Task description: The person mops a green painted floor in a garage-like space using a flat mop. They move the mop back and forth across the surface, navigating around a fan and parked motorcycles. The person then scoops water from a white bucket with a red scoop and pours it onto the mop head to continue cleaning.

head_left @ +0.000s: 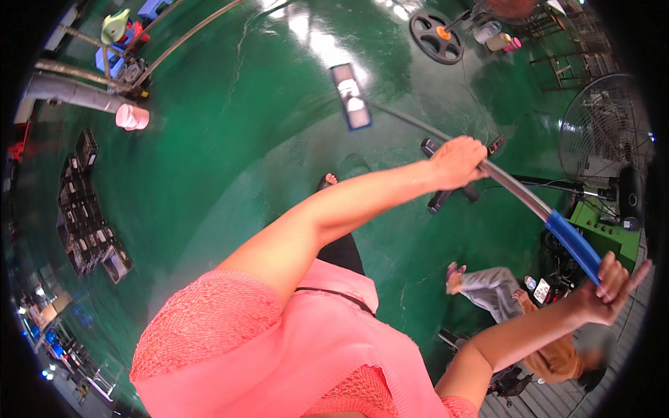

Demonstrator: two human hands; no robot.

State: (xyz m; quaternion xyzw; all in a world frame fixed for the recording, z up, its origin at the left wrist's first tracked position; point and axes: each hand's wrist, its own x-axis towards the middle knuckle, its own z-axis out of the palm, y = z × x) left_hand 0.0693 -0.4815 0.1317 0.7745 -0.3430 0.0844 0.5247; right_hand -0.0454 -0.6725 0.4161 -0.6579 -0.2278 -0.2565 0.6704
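Note:
A long-handled flat mop stretches diagonally in front of me. Its rectangular mop head (pixel 341 78), pale with a blue border, lies on the green floor at the top centre. From there the metal handle (pixel 519 189) runs down to the right and ends in a blue grip (pixel 573 244). My left hand (pixel 456 163) is wrapped round the metal middle of the handle, my arm reaching across my body. Near the top end of the blue grip, my right hand (pixel 608 291) is closed round it, with one finger sticking out.
A black fan base (pixel 435 200) lies under the handle; the large caged fan (pixel 599 132) stands right. A seated person (pixel 498 289) is beside a motorbike at lower right. Stacked black boxes (pixel 87 219) stand left, a pink bucket (pixel 132 117) upper left, a spoked wheel (pixel 416 31) at the top.

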